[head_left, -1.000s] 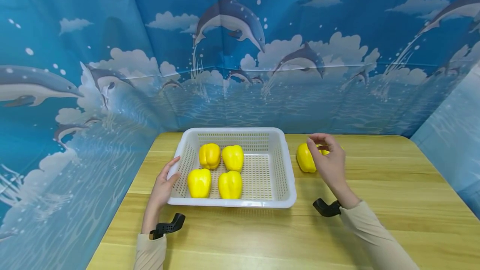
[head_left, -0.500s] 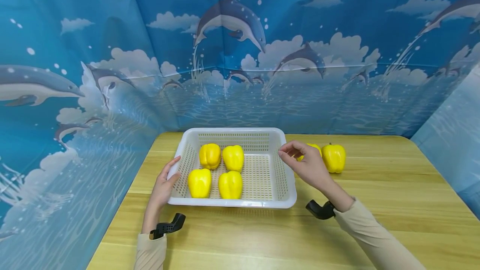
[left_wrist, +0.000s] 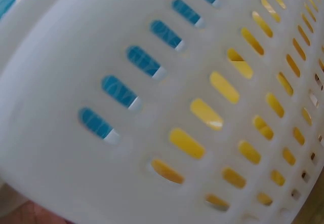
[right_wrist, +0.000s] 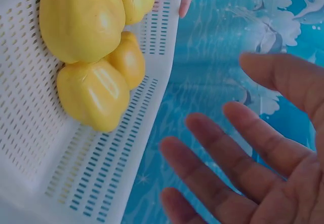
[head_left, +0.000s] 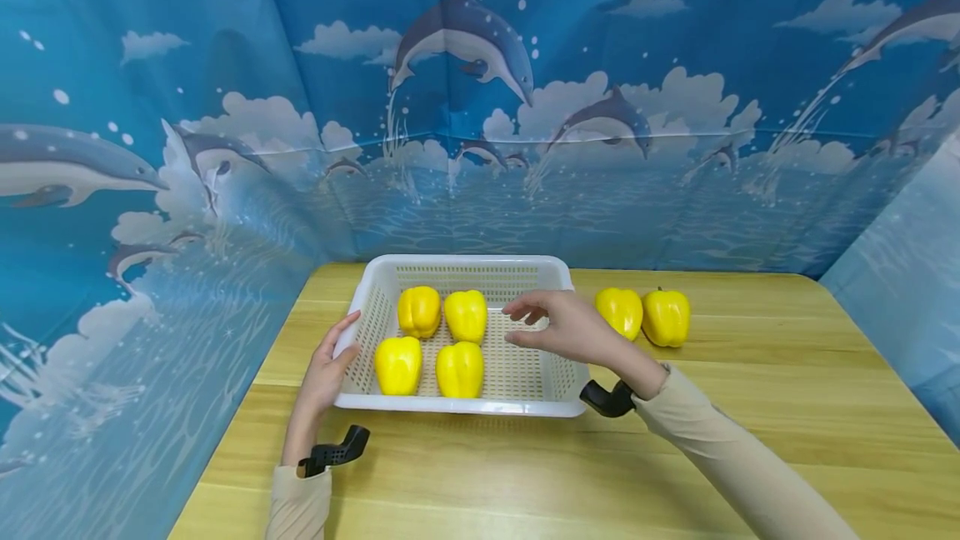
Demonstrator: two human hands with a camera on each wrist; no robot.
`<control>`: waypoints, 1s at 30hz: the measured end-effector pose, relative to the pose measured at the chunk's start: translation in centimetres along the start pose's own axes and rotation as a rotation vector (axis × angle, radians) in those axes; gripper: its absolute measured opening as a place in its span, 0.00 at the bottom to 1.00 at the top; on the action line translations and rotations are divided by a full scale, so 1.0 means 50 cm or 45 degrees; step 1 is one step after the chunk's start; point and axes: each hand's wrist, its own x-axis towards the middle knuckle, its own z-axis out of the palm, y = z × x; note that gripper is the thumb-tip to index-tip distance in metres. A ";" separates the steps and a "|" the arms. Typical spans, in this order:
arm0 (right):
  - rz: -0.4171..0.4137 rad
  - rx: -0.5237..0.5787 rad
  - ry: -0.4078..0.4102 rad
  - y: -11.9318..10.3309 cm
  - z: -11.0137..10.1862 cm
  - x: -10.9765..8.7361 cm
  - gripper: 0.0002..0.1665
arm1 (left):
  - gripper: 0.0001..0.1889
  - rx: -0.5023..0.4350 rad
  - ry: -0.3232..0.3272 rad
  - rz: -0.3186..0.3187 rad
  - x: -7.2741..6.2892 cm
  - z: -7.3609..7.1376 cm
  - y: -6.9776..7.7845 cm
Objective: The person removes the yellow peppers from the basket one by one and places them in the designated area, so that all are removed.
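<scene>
A white plastic basket (head_left: 463, 407) stands on the table with several yellow bell peppers in its left part, among them the front middle bell pepper (head_left: 460, 370). My left hand (head_left: 324, 375) touches the basket's left rim with thumb and fingertips; in the left wrist view the slotted basket wall (left_wrist: 61, 148) covers most of that hand. Over the right half of the basket hovers my right hand (head_left: 566, 327), fingers loosely bent and apart, holding nothing. The right wrist view shows its bare palm and spread fingers (right_wrist: 212, 178), away from the peppers (right_wrist: 93, 95).
Two more yellow bell peppers, the left one (head_left: 619, 312) and the right one (head_left: 667, 317), sit side by side on the wooden table (head_left: 780, 373), right of the basket. A blue dolphin-print curtain (head_left: 480, 207) hangs behind and at both sides.
My right hand has moved left from in front of the two table peppers to above the basket, uncovering both. Its fingers stay empty. My left hand and the basket have hardly moved.
</scene>
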 end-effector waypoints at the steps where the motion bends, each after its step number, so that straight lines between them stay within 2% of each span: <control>1: 0.006 -0.019 -0.027 -0.002 0.001 0.006 0.21 | 0.26 -0.006 -0.002 0.005 0.000 0.000 0.001; 11: 0.131 -0.150 -0.261 -0.008 0.033 0.068 0.26 | 0.26 -0.057 -0.021 -0.045 0.005 -0.002 0.007; 21: 0.258 -0.310 -0.556 -0.010 0.074 0.118 0.33 | 0.26 -0.021 0.004 -0.002 0.003 0.003 0.006; 26: 0.374 -0.331 -0.642 -0.013 0.098 0.138 0.39 | 0.26 -0.004 0.017 -0.016 0.003 0.004 0.004; 30: 0.425 -0.310 -0.689 -0.012 0.115 0.154 0.39 | 0.26 -0.006 0.013 -0.021 0.002 0.004 0.007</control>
